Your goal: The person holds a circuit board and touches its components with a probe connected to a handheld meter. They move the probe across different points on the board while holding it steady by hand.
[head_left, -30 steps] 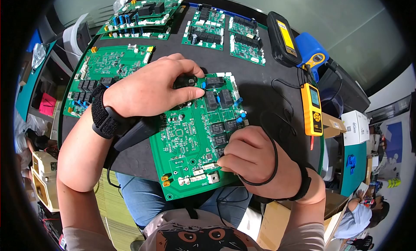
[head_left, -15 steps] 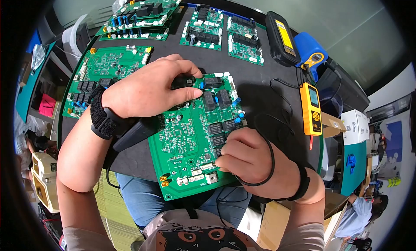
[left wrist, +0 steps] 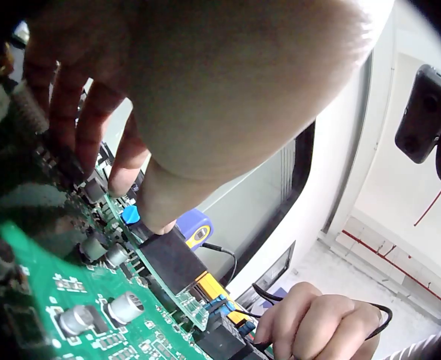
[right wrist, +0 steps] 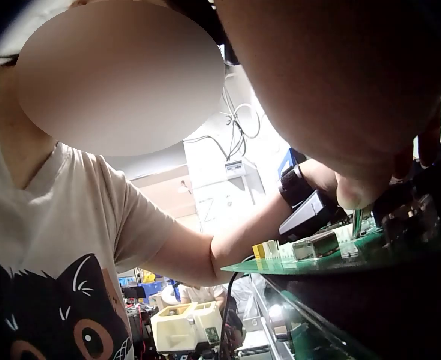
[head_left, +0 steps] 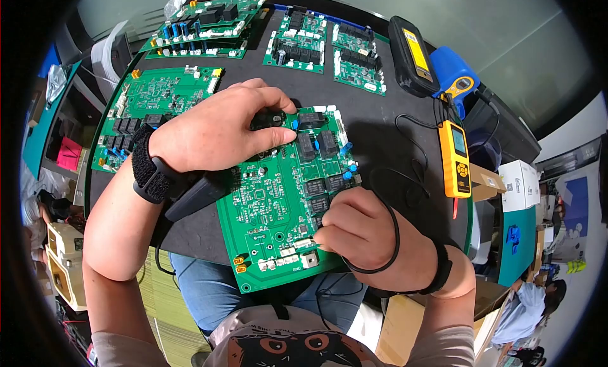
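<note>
A large green circuit board (head_left: 253,208) lies tilted in front of the person, its lower edge over the lap. The left hand (head_left: 218,126) grips its upper part, thumb and forefinger beside black relays (head_left: 306,147); in the left wrist view the left hand's (left wrist: 123,150) thumb and finger meet near a blue component (left wrist: 131,215). Curled over the board's lower right, the right hand (head_left: 370,234) has its fingertips beside a white connector (head_left: 304,243). In the right wrist view the right hand (right wrist: 355,180) pinches a thin metal tip (right wrist: 358,222). A black cable (head_left: 398,240) loops over that hand.
A yellow meter (head_left: 454,158) lies at the right, near a black case (head_left: 411,56) and a blue device (head_left: 453,69). Stacked boards (head_left: 202,28) and smaller boards (head_left: 294,40) occupy the back. Another board (head_left: 158,91) is left. A dark object (head_left: 199,193) sits under the left wrist.
The head view has shifted slightly. Both hands keep their places on the board, and the cable loop over the right hand has moved a little. A person in the background has changed posture.
</note>
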### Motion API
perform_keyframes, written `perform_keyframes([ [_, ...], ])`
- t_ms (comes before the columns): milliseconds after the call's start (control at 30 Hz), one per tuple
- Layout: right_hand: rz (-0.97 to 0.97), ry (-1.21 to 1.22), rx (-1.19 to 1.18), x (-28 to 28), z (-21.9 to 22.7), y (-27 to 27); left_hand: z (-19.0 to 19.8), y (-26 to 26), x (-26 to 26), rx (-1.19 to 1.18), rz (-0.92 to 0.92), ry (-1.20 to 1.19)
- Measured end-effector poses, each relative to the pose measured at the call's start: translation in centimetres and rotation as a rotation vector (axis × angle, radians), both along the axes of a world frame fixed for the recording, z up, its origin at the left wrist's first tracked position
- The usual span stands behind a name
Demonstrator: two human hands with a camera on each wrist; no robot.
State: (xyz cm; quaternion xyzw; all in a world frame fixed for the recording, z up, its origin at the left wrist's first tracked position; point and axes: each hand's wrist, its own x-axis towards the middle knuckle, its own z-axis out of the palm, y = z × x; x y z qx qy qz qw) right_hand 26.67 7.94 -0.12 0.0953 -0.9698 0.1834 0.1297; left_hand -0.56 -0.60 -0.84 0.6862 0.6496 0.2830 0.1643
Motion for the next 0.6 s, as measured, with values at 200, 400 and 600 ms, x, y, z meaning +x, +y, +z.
perform_keyframes([
  [200, -0.005, -0.004, 0.005, 0.01, -0.13, -0.08, -0.09, 0.04, -0.07, -0.009, 0.001, -0.002],
  [400, -0.003, 0.006, -0.008, -0.09, -0.27, -0.09, 0.03, -0.01, -0.01, -0.014, 0.011, -0.005],
  [600, 0.003, 0.001, -0.024, -0.09, -0.22, -0.09, -0.40, 0.10, -0.35, -0.004, -0.010, 0.016],
])
